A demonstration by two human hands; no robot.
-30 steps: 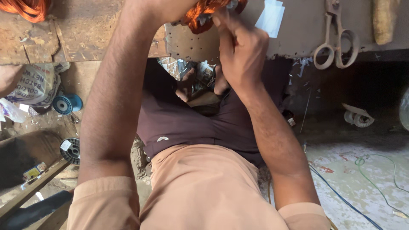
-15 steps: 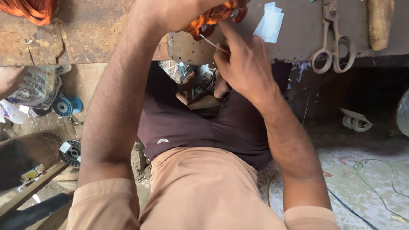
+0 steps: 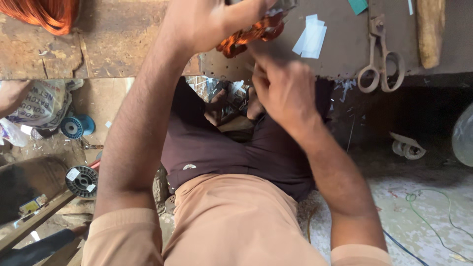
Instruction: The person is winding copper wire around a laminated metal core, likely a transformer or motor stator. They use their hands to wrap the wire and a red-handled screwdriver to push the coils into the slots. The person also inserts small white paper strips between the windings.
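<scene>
— Since half a second ago, right hand (image 3: 283, 93) moved down from the copper coil (image 3: 251, 33), fingers curled; I cannot tell if it holds something.

— And left hand (image 3: 212, 22)?

— It grips the coil at the desk (image 3: 123, 49) edge. Coil's long axis goes diagonally, pointing up-right. Thin windings may bend or slip if the grip loosens; scissors (image 3: 380, 64) lie near.

Rusty scissors (image 3: 380, 61) are laid flat on the worn bench (image 3: 98, 49). White paper strips (image 3: 310, 39) are seen just left of the scissors; a wooden handle (image 3: 429, 32) lies to their right. A blue spool (image 3: 76, 126) is noted on the floor, far left and below.
</scene>
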